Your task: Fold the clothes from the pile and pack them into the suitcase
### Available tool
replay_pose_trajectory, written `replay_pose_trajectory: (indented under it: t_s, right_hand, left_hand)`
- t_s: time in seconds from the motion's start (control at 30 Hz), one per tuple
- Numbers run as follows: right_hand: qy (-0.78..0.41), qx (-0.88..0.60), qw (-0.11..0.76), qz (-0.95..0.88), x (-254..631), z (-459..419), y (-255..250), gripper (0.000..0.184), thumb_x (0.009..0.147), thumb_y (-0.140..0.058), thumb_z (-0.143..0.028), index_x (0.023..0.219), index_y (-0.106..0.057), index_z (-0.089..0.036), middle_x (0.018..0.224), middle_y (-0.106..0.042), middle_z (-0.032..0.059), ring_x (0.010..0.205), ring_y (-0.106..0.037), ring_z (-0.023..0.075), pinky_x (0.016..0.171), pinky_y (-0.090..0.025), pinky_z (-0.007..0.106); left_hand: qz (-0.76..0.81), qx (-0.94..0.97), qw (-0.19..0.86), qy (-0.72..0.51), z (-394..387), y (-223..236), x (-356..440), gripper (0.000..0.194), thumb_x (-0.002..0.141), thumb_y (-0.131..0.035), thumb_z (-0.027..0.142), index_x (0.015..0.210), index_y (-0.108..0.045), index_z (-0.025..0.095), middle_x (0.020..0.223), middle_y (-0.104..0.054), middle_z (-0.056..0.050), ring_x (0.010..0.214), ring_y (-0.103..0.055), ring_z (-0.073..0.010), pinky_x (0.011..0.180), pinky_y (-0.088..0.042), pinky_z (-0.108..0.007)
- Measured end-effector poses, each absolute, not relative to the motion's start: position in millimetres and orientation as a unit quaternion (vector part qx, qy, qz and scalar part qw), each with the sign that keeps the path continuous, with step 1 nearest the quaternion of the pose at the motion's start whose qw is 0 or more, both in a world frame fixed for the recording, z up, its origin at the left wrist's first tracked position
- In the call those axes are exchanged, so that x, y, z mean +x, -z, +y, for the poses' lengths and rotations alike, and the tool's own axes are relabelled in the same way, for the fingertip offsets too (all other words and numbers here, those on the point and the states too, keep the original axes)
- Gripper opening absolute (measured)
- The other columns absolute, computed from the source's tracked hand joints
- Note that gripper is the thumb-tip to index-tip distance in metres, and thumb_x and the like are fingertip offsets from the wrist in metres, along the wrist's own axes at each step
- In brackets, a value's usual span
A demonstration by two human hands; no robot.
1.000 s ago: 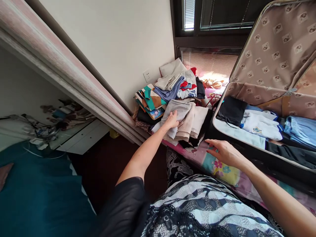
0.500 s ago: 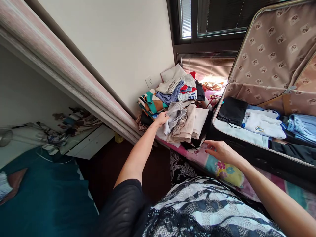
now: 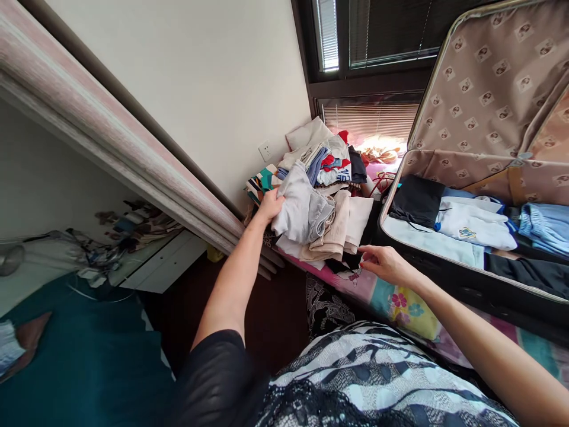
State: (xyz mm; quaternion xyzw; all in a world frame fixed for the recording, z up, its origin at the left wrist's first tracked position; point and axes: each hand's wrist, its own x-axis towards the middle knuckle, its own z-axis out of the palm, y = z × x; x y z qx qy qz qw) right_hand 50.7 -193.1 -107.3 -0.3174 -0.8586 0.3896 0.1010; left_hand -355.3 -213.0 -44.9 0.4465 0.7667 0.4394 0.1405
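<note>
My left hand (image 3: 270, 206) is closed on the edge of a light grey garment (image 3: 293, 204), lifted and spread out at its left side. The garment's right part lies rumpled on a beige folded garment (image 3: 336, 228); what kind of clothing it is cannot be made out. My right hand (image 3: 386, 264) hovers by the front of the pile, fingers loosely bent and apart, holding nothing visible. Its fingertips are close to a black cloth (image 3: 351, 261) and the lower edge of an off-white folded garment (image 3: 359, 216). Whether they touch is unclear.
An open suitcase (image 3: 448, 267) with folded clothes stands at right. Behind the grey garment rises a pile of clothes, with a blue garment (image 3: 316, 166) and a green-and-orange patterned one (image 3: 262, 179). A curtain (image 3: 146, 139) hangs at left; a flowered bedspread (image 3: 402, 305) lies in front.
My left hand has moved left and slightly up, pulling the grey garment's edge so it spreads over part of the pile. My right hand has shifted slightly left and up.
</note>
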Motion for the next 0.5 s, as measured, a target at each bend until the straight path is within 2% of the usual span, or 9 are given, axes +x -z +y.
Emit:
replay_pose_trajectory:
  t_s: [0.13,0.2,0.27,0.37,0.43,0.5]
  right_hand:
    - [-0.428,-0.324,0.169,-0.827,33,-178,111,0.058,0.092,-0.075,-0.040,0.146,-0.070,-0.019,0.118,-0.080,0.0121,0.087,-0.078,0.0216,0.084,-0.064,0.035]
    - [-0.469,-0.326,0.216,-0.792,21,-171,114,0.080,0.087,-0.082,-0.052,0.157,-0.061,-0.020,0.130,-0.076,0.0161,0.102,-0.078,0.0268,0.091,-0.066,0.041]
    - [-0.534,-0.324,0.259,-0.737,7,-165,115,0.111,0.076,-0.090,-0.067,0.168,-0.048,-0.020,0.143,-0.069,0.0207,0.119,-0.074,0.0333,0.097,-0.065,0.049]
    - [-0.667,-0.283,0.291,-0.625,-14,-163,114,0.146,0.062,-0.092,-0.084,0.177,-0.029,-0.020,0.157,-0.057,0.0266,0.139,-0.064,0.0373,0.113,-0.057,0.055]
    - [-0.729,-0.229,0.301,-0.571,-26,-167,110,0.147,0.062,-0.082,-0.096,0.176,-0.027,-0.022,0.160,-0.056,0.0263,0.145,-0.061,0.0368,0.119,-0.051,0.057]
    - [-0.725,-0.186,0.306,-0.589,-31,-171,102,0.130,0.075,-0.058,-0.106,0.174,-0.034,-0.025,0.159,-0.059,0.0224,0.146,-0.060,0.0356,0.118,-0.052,0.057]
  left_hand:
    - [0.739,0.489,0.164,-0.434,-226,-38,-351,0.018,0.082,-0.056,0.003,0.085,-0.070,0.013,0.074,-0.066,0.001,0.076,-0.060,-0.0147,0.072,-0.047,-0.020]
    - [0.720,0.510,0.200,-0.426,-235,-84,-338,0.018,0.086,-0.057,0.003,0.092,-0.072,0.011,0.075,-0.067,0.002,0.077,-0.060,-0.0126,0.073,-0.046,-0.018]
    - [0.700,0.536,0.220,-0.419,-245,-130,-323,0.018,0.089,-0.059,0.003,0.100,-0.073,0.008,0.078,-0.069,0.003,0.079,-0.060,-0.0098,0.076,-0.046,-0.016]
    - [0.673,0.575,0.206,-0.417,-256,-189,-303,0.018,0.093,-0.064,0.007,0.110,-0.072,0.004,0.082,-0.069,0.004,0.087,-0.063,-0.0085,0.084,-0.048,-0.018]
    - [0.656,0.592,0.182,-0.432,-257,-216,-292,0.025,0.095,-0.063,0.009,0.118,-0.070,0.002,0.085,-0.069,0.004,0.094,-0.067,-0.0100,0.090,-0.048,-0.022]
    - [0.638,0.600,0.164,-0.454,-253,-232,-284,0.028,0.097,-0.059,0.009,0.122,-0.069,0.002,0.087,-0.067,0.005,0.098,-0.068,-0.0098,0.094,-0.048,-0.025]
